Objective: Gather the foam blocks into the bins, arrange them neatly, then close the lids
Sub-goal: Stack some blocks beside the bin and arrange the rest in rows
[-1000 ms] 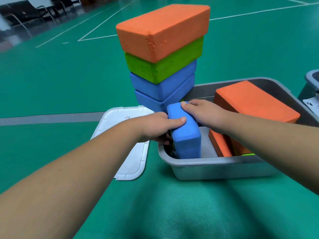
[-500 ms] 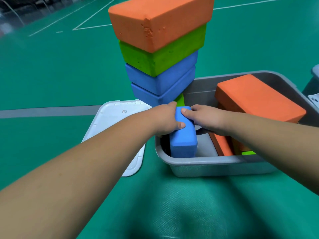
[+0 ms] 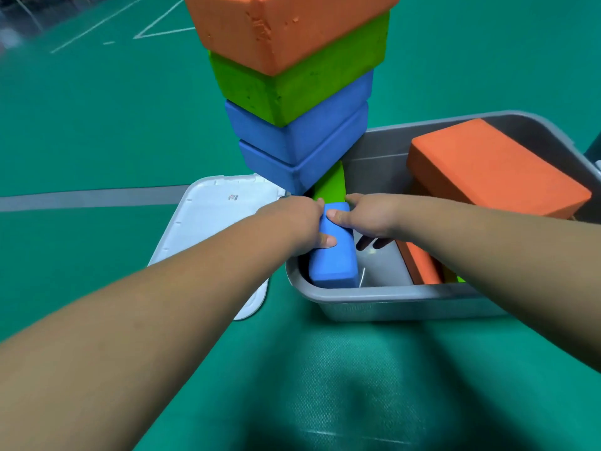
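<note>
A green floor (image 3: 97, 131) fills the view. White lines (image 3: 156, 26) cross its far left corner. A grey stripe (image 3: 91, 198) runs along its left side.

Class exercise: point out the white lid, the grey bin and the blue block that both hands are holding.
white lid (image 3: 211, 222), head view, on its flat top surface.
grey bin (image 3: 390, 299), head view, on its near wall.
blue block (image 3: 333, 262), head view, on its upper face below the hands.

Lid (image 3: 211, 229) lies left of bin (image 3: 390, 297) (blocks (image 3: 331, 258) stand inside it).
</note>
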